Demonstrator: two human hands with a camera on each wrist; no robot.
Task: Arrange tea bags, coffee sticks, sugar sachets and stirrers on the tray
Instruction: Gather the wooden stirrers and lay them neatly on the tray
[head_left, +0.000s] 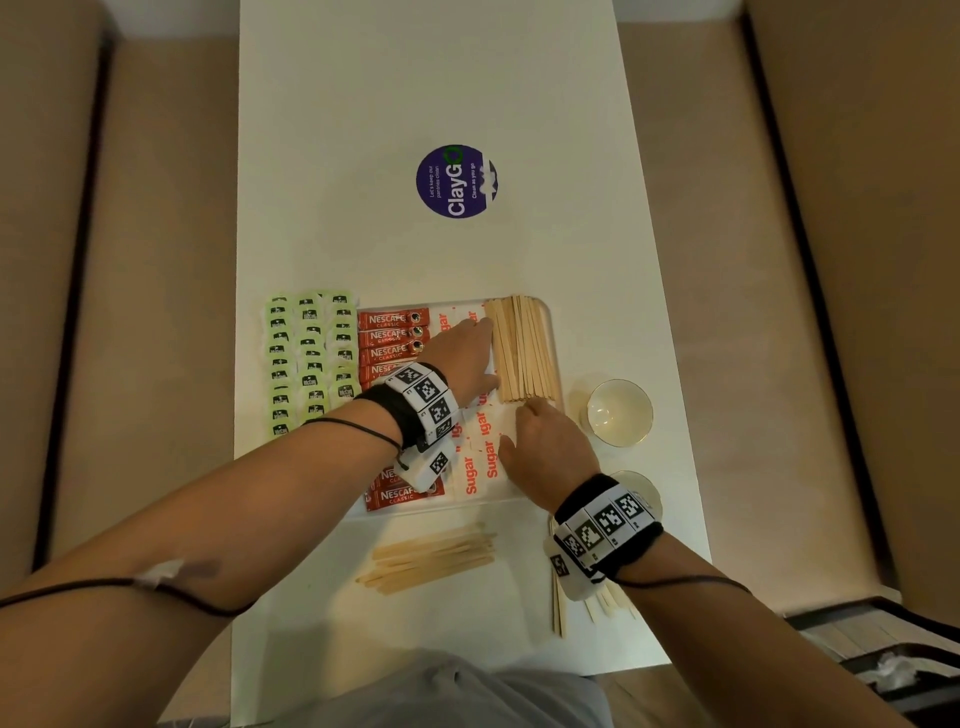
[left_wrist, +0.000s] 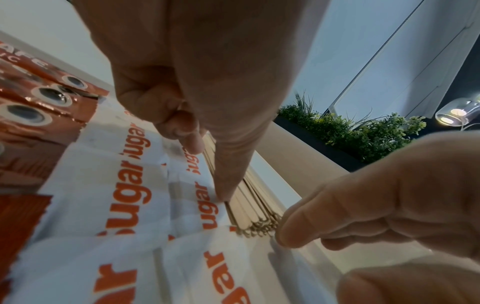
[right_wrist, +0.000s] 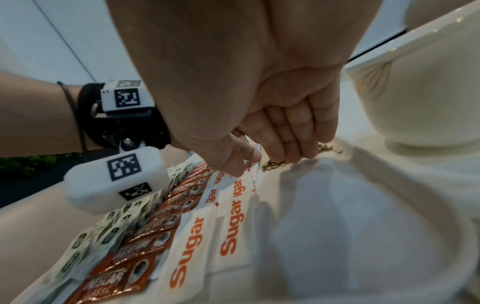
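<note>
The white table (head_left: 415, 104) fills the head view, with a round purple sticker (head_left: 456, 181) on it past the tray (head_left: 551, 332), a clear tray that lies near the person. Only this view shows the whole layout: green tea bags (head_left: 310, 358) in columns just left of the tray, red coffee sticks (head_left: 392, 335) in a stacked column inside its left part, white sugar sachets (head_left: 480, 457) in the middle, and a bundle of wooden stirrers (head_left: 524, 351) in the far right part, their long axis running away from the person, ends toward the far rim. A second, looser bunch of stirrers (head_left: 434, 557) lies on the table in front of the tray, long axis across it from left to right, and a few more stirrers (head_left: 558, 608) lie under the right wrist. Two cream cups sit right of the tray, the farther cup (head_left: 619, 412) empty. The left hand (head_left: 462, 358) lies flat with straight fingers along the left edge of the tray's bundle, grasping nothing. The right hand (head_left: 550, 441) has relaxed, extended fingers touching the bundle's near ends, also grasping nothing. The left wrist view alone shows the straight finger (left_wrist: 228, 164) pressed between sachets and sticks, plus green plants (left_wrist: 363, 131) beyond the table. The right wrist view alone shows the fingertips (right_wrist: 291, 144) against the stick ends.
</note>
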